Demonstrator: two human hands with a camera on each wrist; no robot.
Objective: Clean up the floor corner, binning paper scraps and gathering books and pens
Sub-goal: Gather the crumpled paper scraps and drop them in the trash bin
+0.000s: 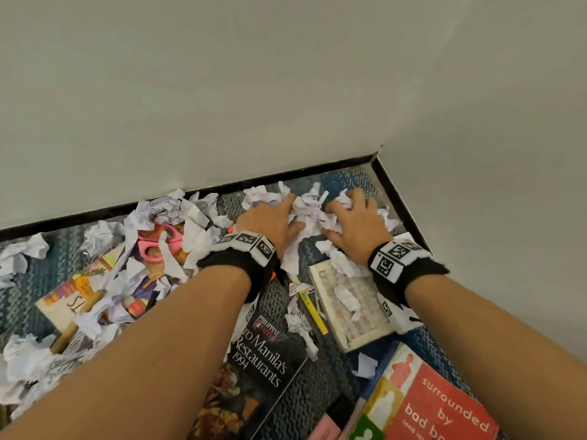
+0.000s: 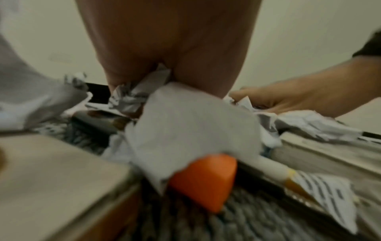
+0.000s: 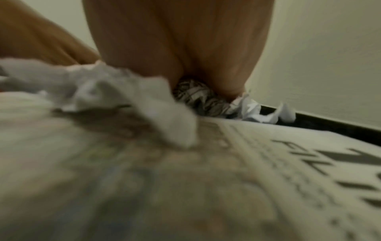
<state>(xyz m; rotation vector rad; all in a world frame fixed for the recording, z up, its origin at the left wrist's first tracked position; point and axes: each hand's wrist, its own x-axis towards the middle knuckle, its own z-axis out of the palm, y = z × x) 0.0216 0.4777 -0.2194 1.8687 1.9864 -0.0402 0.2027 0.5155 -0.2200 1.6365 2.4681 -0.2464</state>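
Scoop on paper scraps in progress, deep in the corner, at the junction of carpet and black baseboard. Left hand and right hand down on the pile from either side, palms turned inward. Aim, presumably: squeeze loose pieces into one wad instead of picking singly. Fingers of both curled into crumpled paper. Confirmed in left wrist view: paper tucked under the palm. Same in right wrist view, with a printed scrap against the palm. Fingertips buried, so depth of grip hard to tell.

Probably working from the walls outward: corner as backstop, nothing escaping past the hands.

Rest of the job untouched, by the look of it. More scraps strewn left along the baseboard and over colourful book, pink scissors half buried there. Black restaurant guide flat under the left forearm. Pale book just under the right wrist, scraps on its cover. Red book nearest the camera. Yellow pen between black guide and pale book, touching scraps. Orange object just below left wrist, partly under paper; marker cap maybe, can't tell.

No bin in view. Next, as a judgement: bring both hands together and lift as one bundle. Worth checking for pens caught inside the wad: white stick-like item poking out between the hands, could be one. Light paper, likely to shed bits on the lift.
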